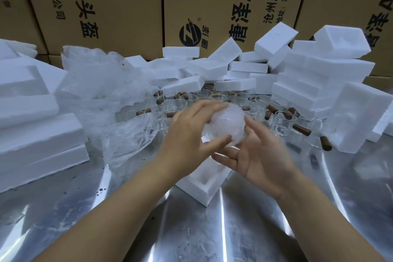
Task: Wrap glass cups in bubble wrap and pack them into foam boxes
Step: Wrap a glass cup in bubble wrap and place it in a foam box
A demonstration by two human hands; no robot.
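Observation:
A glass cup bundled in white bubble wrap (226, 125) is held above the table between both hands. My left hand (191, 136) curls over its left side and top, thumb under it. My right hand (261, 155) presses its right side with fingers spread, palm up. Directly below them an open white foam box (202, 185) lies on the metal table, its cavity partly hidden by my hands. Behind, several bare glass cups with brown wooden handles (282, 121) stand in a group.
Loose bubble wrap sheets (102, 95) are heaped at the left. Stacks of foam boxes rise at the left (32, 134), back (191, 70) and right (319, 78). Cardboard cartons (127, 6) wall the back. The shiny metal table (191, 236) extends toward me.

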